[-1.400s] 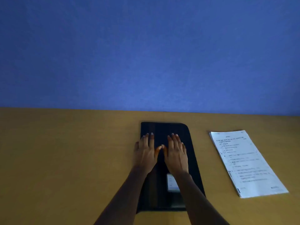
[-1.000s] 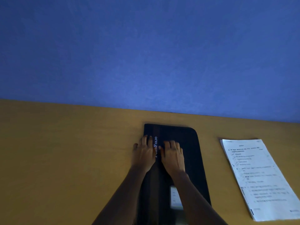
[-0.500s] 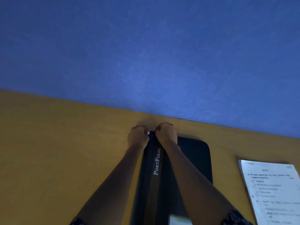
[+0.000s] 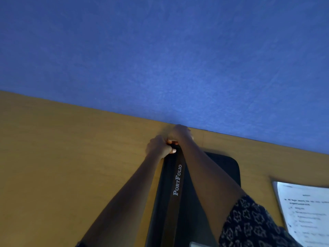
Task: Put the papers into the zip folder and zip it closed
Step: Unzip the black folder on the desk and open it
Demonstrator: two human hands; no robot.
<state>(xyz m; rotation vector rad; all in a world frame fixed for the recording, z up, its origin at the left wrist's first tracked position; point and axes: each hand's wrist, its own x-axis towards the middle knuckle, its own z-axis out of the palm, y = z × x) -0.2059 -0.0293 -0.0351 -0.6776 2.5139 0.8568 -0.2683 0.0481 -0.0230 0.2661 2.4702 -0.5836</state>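
Black and flat, the zip folder lies on the yellow-brown table, running from the bottom of the view up toward the blue wall. White letters on a brown strip down its front spell "PortFolio". Its far end sits right under the fingers of both hands, close to where the table meets the wall.

There is one folder. There is one stack of papers, lying on the table to the right of the folder and well apart from it (how many sheets are in the stack is too hard to tell). There are two hands and two bare forearms, and a dark sleeve with little light flower shapes shows on the right arm.

The left hand is curled into a tight fist at the folder's far left corner. Its fingers are bent in and press on the folder's edge, and they look pinched on something small there, too small to name. The right hand is also curled up, just past the folder's end and touching the left hand. It is blurry, so what its fingers grip, if anything, cannot be told.
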